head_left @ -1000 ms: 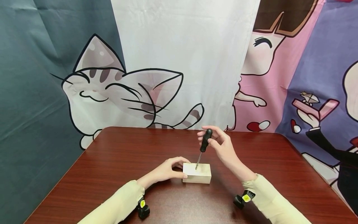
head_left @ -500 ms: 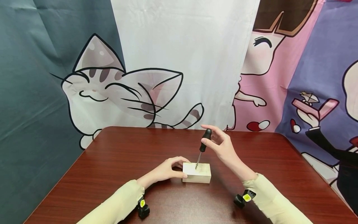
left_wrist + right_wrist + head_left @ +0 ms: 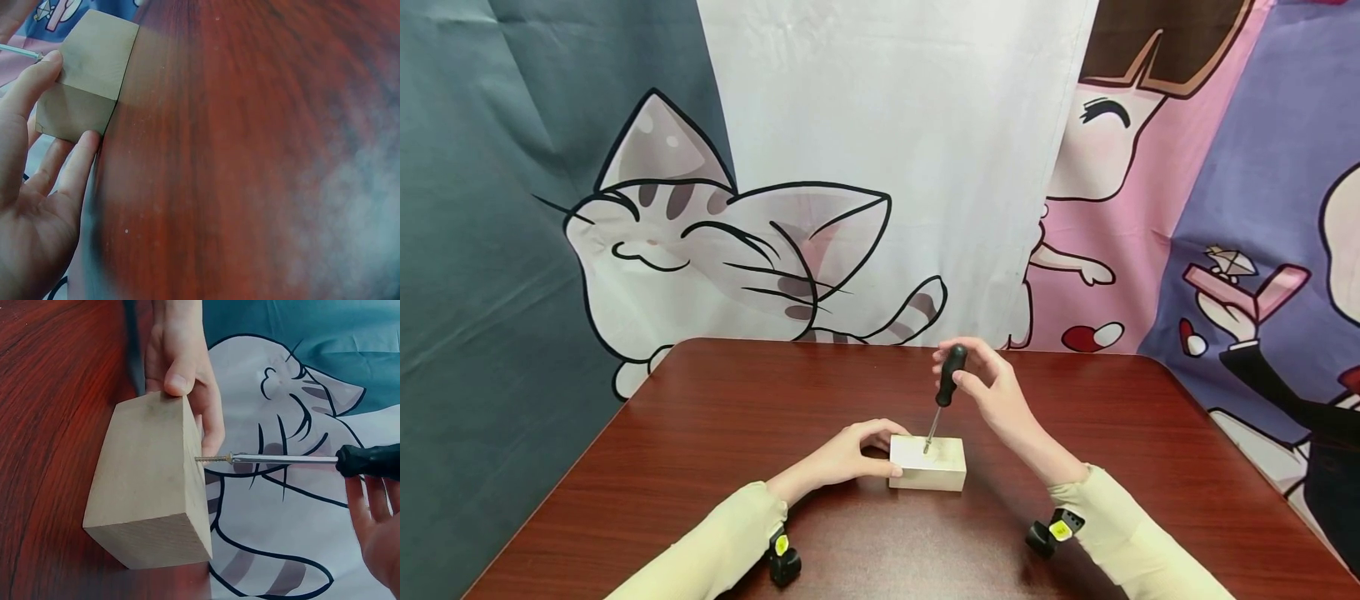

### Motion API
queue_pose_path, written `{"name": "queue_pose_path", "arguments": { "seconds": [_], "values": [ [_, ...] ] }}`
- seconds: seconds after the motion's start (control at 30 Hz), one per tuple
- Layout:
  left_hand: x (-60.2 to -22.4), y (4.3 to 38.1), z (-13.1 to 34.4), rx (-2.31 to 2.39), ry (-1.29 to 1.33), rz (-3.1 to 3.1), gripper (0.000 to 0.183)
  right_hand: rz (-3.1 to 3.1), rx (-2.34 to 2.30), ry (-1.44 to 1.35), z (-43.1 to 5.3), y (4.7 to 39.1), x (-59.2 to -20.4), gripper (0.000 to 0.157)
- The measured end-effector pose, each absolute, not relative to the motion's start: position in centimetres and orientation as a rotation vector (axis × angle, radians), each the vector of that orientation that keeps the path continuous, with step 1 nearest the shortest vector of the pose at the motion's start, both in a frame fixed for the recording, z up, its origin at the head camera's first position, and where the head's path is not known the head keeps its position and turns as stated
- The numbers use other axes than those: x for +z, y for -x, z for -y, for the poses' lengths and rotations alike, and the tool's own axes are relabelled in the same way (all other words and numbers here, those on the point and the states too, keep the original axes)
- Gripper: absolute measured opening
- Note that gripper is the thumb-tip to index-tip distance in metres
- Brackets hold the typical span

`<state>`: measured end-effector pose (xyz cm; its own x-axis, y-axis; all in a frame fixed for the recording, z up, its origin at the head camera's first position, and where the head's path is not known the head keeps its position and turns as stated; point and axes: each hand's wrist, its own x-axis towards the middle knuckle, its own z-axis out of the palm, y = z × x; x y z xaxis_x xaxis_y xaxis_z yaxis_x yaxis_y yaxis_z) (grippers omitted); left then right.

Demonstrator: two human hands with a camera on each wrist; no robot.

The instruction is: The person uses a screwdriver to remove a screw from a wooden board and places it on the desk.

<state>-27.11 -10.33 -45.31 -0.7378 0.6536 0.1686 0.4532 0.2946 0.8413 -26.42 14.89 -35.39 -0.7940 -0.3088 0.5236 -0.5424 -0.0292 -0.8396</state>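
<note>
Right wrist view: my left hand (image 3: pixel 195 387) pinches the pale oblong wooden block (image 3: pixel 140 465) on the red-brown table (image 3: pixel 50 456), my right hand (image 3: pixel 382 534) curls round the black-handled steel screwdriver (image 3: pixel 294 459); the brassy threaded screw (image 3: pixel 212 459) stands proud, seemingly mid-driving, wanting steady twists.

The screwdriver handle (image 3: pixel 951 377) is black; its shaft (image 3: pixel 287 459) is silver. The screw (image 3: pixel 214 459) is brass-coloured. Block (image 3: pixel 137 462): pale beige. Table (image 3: pixel 737 400): red-brown, darker streaks. Sleeves (image 3: pixel 715 533): pale yellow. Curtain (image 3: pixel 887 100): teal, white, pink, violet; printed cat (image 3: pixel 647 308) grey-striped, black-outlined.
</note>
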Motion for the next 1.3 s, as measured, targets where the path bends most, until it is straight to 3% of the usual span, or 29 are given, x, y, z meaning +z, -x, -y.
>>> {"name": "queue_pose_path", "arguments": {
  "seconds": [0.5, 0.77, 0.93, 1.3],
  "values": [
    [-45.2, 27.0, 10.2, 1.432, -0.991, -2.357, 0.046, 2.181, 1.751, -0.779, -15.0, 26.1, -35.5, 0.047],
    [-43.5, 26.0, 9.9, 1.457, -0.987, -2.328, 0.045, 2.13, 1.803, -0.882, -15.1, 26.2, -35.4, 0.045],
    [-44.3, 26.3, 10.0, 1.465, -1.002, -2.342, 0.044, 2.019, 1.955, -0.981, -14.8, 26.2, -35.4, 0.04],
    [-44.8, 26.6, 10.1, 1.456, -1.01, -2.345, 0.045, 2.1, 1.794, -0.794, -14.7, 26.5, -35.8, 0.042]
  ]
}}
